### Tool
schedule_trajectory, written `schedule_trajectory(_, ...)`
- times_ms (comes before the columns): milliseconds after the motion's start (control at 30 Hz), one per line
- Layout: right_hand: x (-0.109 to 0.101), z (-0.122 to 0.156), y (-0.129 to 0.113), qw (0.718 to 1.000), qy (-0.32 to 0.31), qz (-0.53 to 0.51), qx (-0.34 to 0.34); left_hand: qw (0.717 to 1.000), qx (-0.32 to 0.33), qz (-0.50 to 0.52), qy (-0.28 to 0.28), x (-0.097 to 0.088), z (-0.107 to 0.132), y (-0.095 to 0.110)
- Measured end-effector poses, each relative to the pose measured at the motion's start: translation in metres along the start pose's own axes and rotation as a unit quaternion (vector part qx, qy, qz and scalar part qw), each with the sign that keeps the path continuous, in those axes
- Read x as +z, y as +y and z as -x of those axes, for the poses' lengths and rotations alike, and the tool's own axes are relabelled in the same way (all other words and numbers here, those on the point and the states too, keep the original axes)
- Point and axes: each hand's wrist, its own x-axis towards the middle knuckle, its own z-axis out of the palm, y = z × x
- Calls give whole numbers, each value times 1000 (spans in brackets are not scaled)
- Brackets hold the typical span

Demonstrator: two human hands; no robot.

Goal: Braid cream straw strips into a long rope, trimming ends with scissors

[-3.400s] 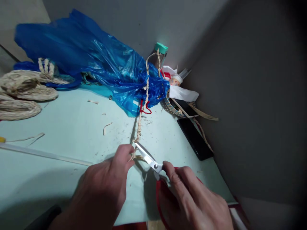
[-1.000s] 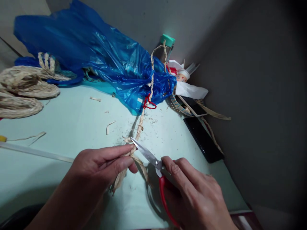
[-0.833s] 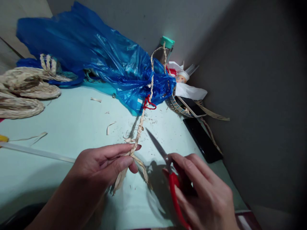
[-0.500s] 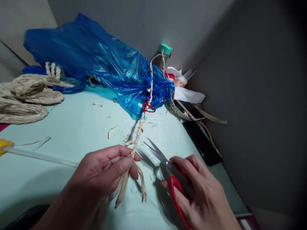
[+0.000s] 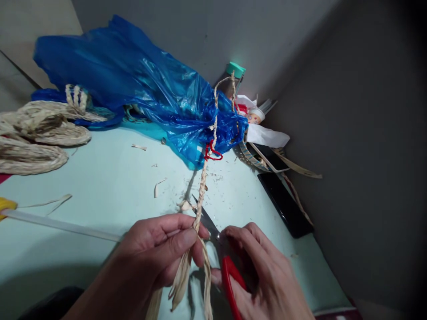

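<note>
Braided fiber cord is running away from the left hand, a scissors blade crossing it just beyond the fingertips.
Nearest, loose unbraided ends are hanging below the left hand, which is closing thumb and fingers in a pinch on the cord's near end. The right hand is staying just to the right, its fingers wrapping the red handles; how far apart the blades are standing, I cannot tell. The visible blade is slanting up and leftward behind the cord, its tip showing on the far side; whether they are touching is unclear. Farther out, the cord's long axis is leading forward above the counter, passing a red yarn tie and rising before a blue plastic bag.
</note>
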Motion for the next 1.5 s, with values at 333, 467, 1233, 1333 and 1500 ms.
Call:
schedule_trajectory(333, 0, 3, 1, 1000, -3, -31, -6, 1000, -6, 2, -10, -5, -4, -1)
schedule_trajectory(467, -1, 12, 10, 999, 1, -29, -28, 1000, -11, 19, -9, -3, -4, -1)
schedule_trajectory(1233, 8, -5, -14, 996, 37, -78, 12, 993, -43, 91, -60, -7, -3, 6)
schedule_trajectory(1333, 9, -7, -15, 996, 42, -81, 11, 995, -40, 86, -45, -7, -2, 5)
schedule_trajectory(1500, 13, -7, -15, 995, 55, -82, -1, 994, -55, 85, -32, -8, -2, 2)
